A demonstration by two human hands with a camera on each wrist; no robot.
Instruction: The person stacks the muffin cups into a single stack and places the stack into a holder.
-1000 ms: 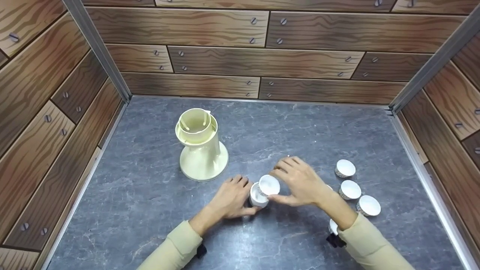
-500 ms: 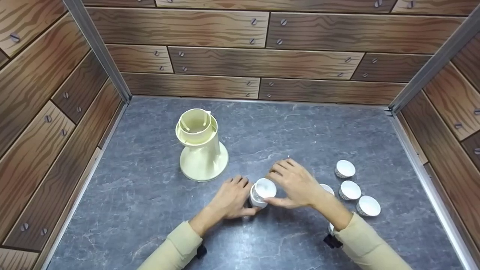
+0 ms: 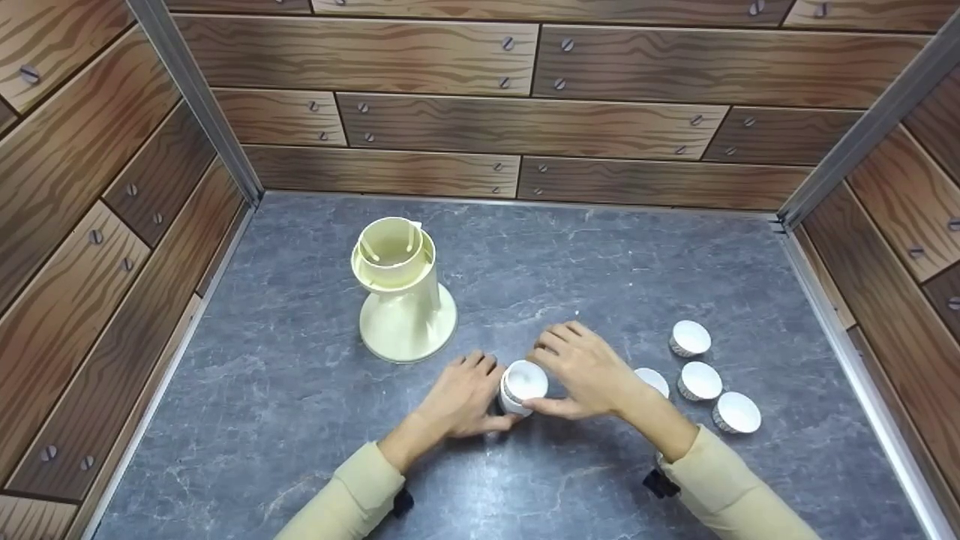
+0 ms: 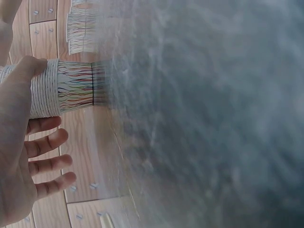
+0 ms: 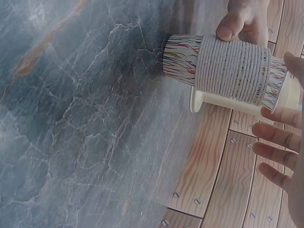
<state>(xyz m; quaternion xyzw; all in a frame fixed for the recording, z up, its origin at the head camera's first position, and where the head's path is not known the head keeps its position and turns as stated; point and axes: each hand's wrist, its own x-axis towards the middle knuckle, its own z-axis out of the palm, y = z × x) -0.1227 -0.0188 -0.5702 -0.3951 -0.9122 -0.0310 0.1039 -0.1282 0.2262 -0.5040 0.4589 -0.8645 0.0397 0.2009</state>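
A stack of patterned paper cups (image 5: 232, 71) stands upright on the table, its rims nested close together. My left hand (image 3: 466, 394) holds the stack from the left, thumb on the near side and index finger on the far side, the other fingers loosely bent in the left wrist view. Between the thumb and index finger of my right hand (image 3: 589, 373) is the top paper cup (image 5: 278, 81), its lower part inside the stack and a patterned band of its wall showing above the rims. From above, its white inside faces up.
Farther back on the left stands a cream plastic holder (image 3: 405, 324) with a flared base and round open top. Several white cups (image 3: 700, 381) stand at the right, one partly behind my right wrist. Wood-patterned walls (image 3: 435, 56) border the grey marbled table (image 3: 300, 420).
My right hand has moved left and slightly toward me, bringing the top cup from beside the stack's mouth down into it. The left hand has stayed in place.
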